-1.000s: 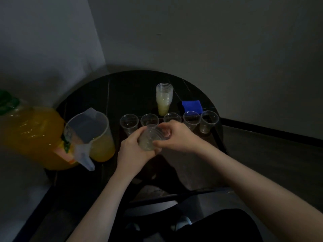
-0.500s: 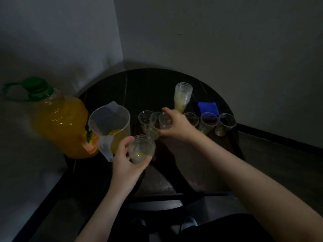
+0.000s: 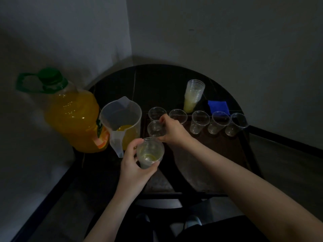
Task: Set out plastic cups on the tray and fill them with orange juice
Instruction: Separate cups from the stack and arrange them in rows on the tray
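Half a second ago the right hand [image 3: 172, 130] carried one clear cup [image 3: 156, 128] toward the row; now it pinches the cup low on the tray [image 3: 244, 154], starting a second row. The left hand [image 3: 134, 165] grips the remaining stack of cups [image 3: 150, 152], apparently wet with juice.
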